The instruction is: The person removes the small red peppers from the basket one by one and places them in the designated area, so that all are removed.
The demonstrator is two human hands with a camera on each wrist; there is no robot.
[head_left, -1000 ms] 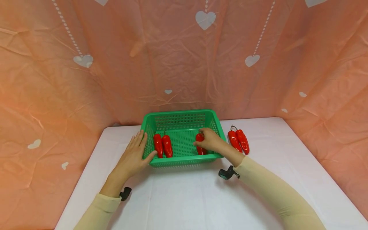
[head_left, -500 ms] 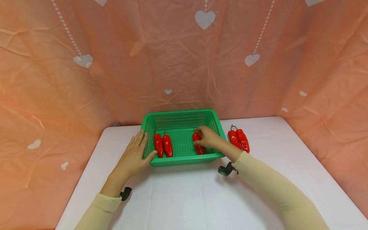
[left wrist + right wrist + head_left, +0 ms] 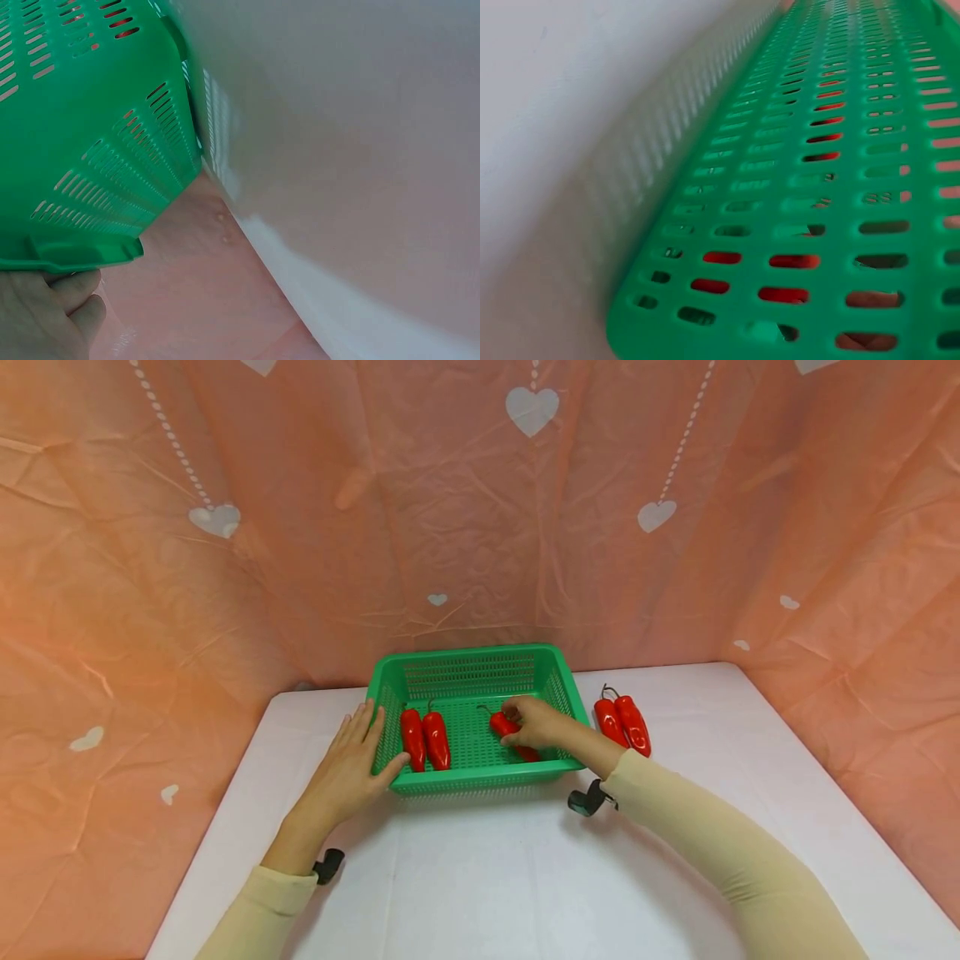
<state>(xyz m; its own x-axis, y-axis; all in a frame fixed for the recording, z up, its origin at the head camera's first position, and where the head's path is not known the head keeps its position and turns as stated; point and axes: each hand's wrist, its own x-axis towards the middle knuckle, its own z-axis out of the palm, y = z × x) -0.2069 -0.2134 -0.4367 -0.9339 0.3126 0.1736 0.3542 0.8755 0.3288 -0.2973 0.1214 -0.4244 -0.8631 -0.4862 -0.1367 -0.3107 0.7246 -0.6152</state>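
A green plastic basket (image 3: 486, 774) with slotted walls sits at the back of the table. My left hand (image 3: 351, 770) rests on its left rim, fingers straight and thumb at the front corner; in the left wrist view its fingertips (image 3: 79, 291) show beneath the rim. Inside the basket, on the right, my right hand (image 3: 537, 723) holds a red chili pepper (image 3: 503, 724) between thumb and fingers, its stem pointing back and left. Two more red peppers (image 3: 436, 741) lie side by side at the basket's left. In the right wrist view the slotted wall (image 3: 832, 225) mostly hides hand and pepper.
Right of the basket, two red peppers (image 3: 633, 725) lie together on the white tablecloth (image 3: 465, 868). A peach curtain (image 3: 465, 527) with white hearts hangs close behind the basket and along both sides.
The right hand has shifted slightly left with the pepper inside the basket, and the pepper has turned so its stem end points further left. The left hand has stayed in place.
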